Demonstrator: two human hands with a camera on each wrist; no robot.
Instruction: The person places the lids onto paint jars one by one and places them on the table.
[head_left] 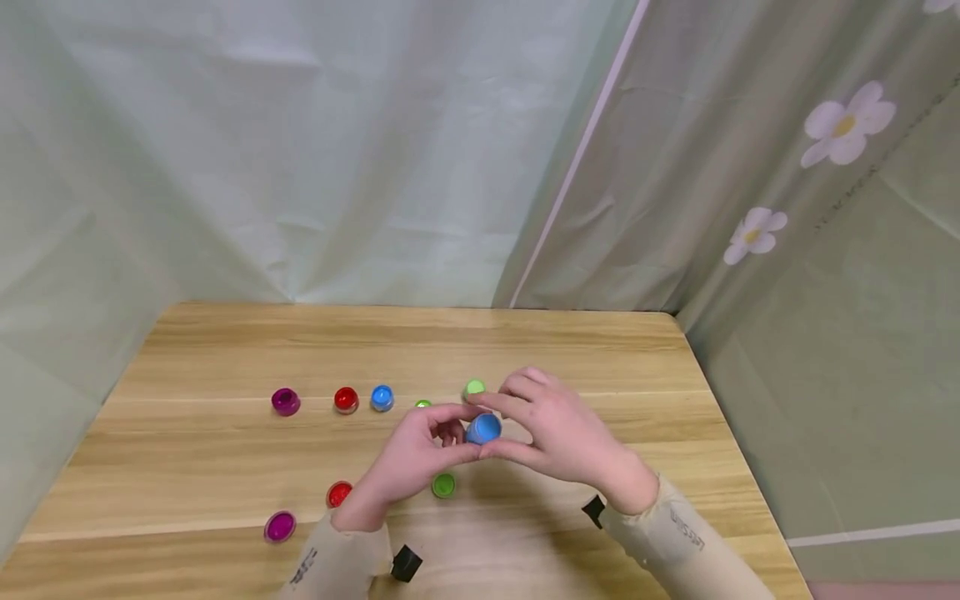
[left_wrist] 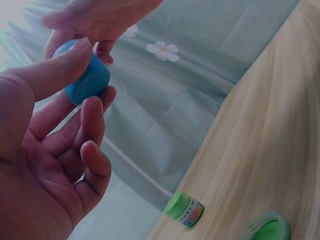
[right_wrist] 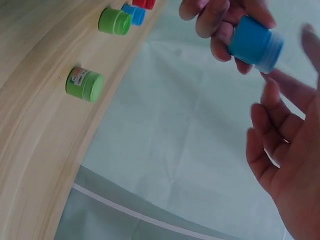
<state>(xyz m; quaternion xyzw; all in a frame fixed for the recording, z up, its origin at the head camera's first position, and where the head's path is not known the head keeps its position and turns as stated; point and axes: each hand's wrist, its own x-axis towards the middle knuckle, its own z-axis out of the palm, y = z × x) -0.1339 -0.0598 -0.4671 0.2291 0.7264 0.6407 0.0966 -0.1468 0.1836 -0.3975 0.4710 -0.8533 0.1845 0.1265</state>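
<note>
My left hand (head_left: pixel 411 458) pinches a small blue paint pot (head_left: pixel 483 428) between thumb and fingers, above the table. In the right wrist view the pot (right_wrist: pixel 250 40) lies tilted, its paler, translucent end toward my right hand (right_wrist: pixel 290 135). The fingers of my right hand (head_left: pixel 566 429) are spread about that end. Its index fingertip is right at the rim, while the blurred thumb stands apart from the pot. In the left wrist view, the left thumb lies across the blue side of the pot (left_wrist: pixel 89 80).
Purple (head_left: pixel 285 402), red (head_left: pixel 346 400) and blue pots (head_left: pixel 382 398) stand in a row on the wooden table (head_left: pixel 225 467), with a green pot (right_wrist: pixel 115 21) beside them. A lidded green pot (right_wrist: pixel 85 84) stands farther right. Purple (head_left: pixel 280 527), red (head_left: pixel 340 493) and green lids (head_left: pixel 444 486) lie nearer.
</note>
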